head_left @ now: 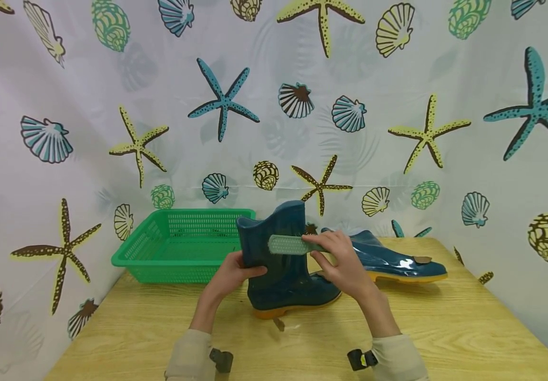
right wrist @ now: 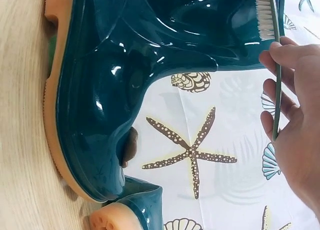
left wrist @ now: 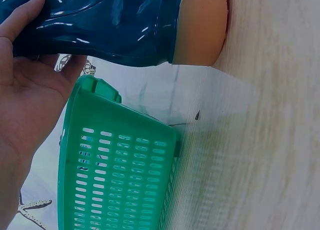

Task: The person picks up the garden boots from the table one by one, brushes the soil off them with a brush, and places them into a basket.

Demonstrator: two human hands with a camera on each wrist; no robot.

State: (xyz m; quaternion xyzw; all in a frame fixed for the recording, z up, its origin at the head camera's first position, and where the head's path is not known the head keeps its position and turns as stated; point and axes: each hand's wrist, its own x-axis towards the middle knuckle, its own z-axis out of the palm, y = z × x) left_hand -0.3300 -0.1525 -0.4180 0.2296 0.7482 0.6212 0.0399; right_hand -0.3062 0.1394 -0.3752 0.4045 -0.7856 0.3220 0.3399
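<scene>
Boot (head_left: 280, 283), dark blue, orange sole: upright at the tabletop (head_left: 145, 323), shaft grasped by the left hand (head_left: 231, 275), thumb across its near side. Brush (head_left: 289, 245): handle gripped in the right hand (head_left: 342, 262), forearm angled inward, head before the shaft. Second boot (head_left: 390, 259): behind, right.

- Boot (head_left: 276, 278): glossy dark blue, with an orange-tan sole and a wavy top edge; upright, toe to the right in the head view, a small brown piece (right wrist: 130, 147) on its upper near the toe.
- Brush (head_left: 287, 245): grey-green, white-bristled, roughly level before the boot's shaft; contact unclear.
</scene>
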